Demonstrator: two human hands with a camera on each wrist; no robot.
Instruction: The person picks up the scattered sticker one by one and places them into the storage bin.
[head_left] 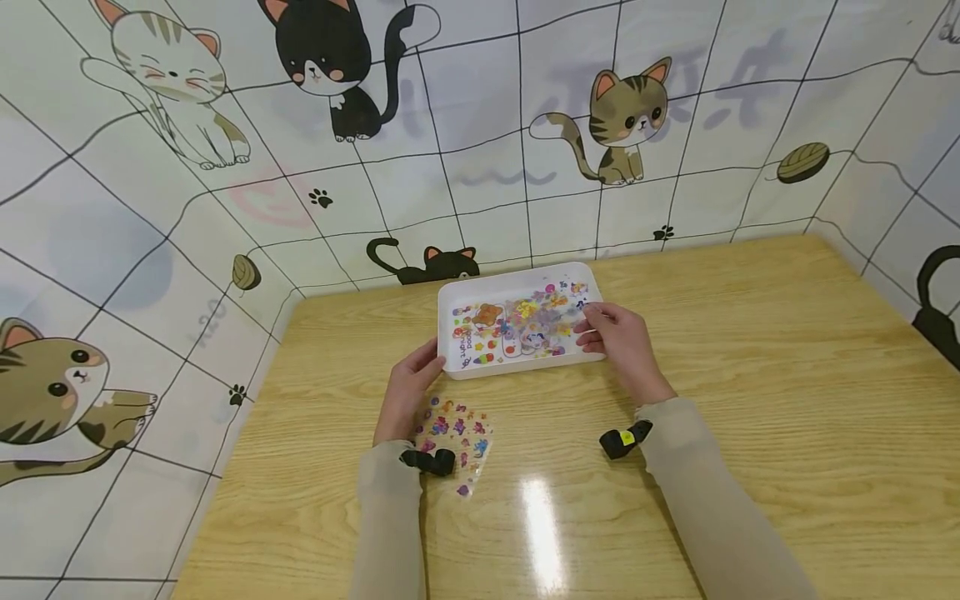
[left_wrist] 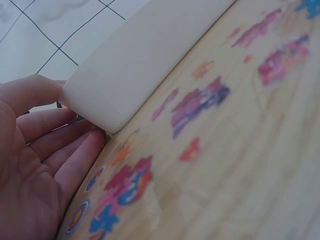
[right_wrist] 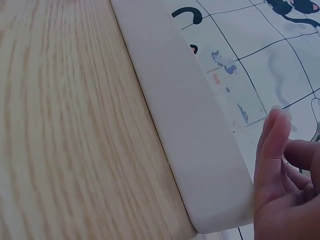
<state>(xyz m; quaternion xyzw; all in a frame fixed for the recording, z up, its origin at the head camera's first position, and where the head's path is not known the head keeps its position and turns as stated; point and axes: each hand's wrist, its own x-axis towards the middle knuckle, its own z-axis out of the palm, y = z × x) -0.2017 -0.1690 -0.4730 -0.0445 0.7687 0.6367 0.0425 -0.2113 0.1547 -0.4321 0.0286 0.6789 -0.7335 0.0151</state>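
A shallow white tray [head_left: 517, 365] lies on the table, holding several clear sheets printed with colourful stickers [head_left: 525, 321]. At its front left corner, my left hand [head_left: 405, 392] grips the tray, thumb near the rim and fingers bent about the outer corner. My right hand [head_left: 622, 342] reaches over the right rim. Its thumb and a finger meet at the edge of a clear sticker sheet [right_wrist: 242, 112], which shows above the tray wall in the right wrist view. Another clear sticker sheet [head_left: 465, 442] lies flat on the table beside the left wrist, partly under it.
The wooden table [head_left: 750, 350] ends at the back against a wall covering [head_left: 480, 192] printed with cats and grid lines. A similar covering stands at the left and right. Each wrist carries a small black camera [head_left: 618, 443]. Light glares off the table's front.
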